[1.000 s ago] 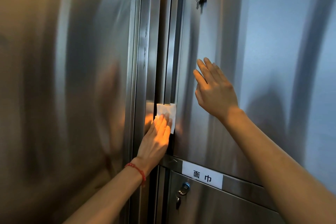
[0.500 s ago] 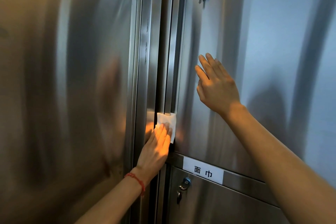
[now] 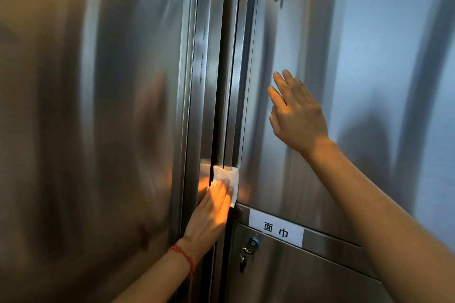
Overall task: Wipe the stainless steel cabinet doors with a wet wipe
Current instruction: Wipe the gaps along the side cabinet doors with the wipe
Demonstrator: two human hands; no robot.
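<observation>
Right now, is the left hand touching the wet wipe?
Touching. The head view shows the left hand with straight fingers laid flat over the lower part of the wet wipe, pressing it against the cabinet door edge.
</observation>
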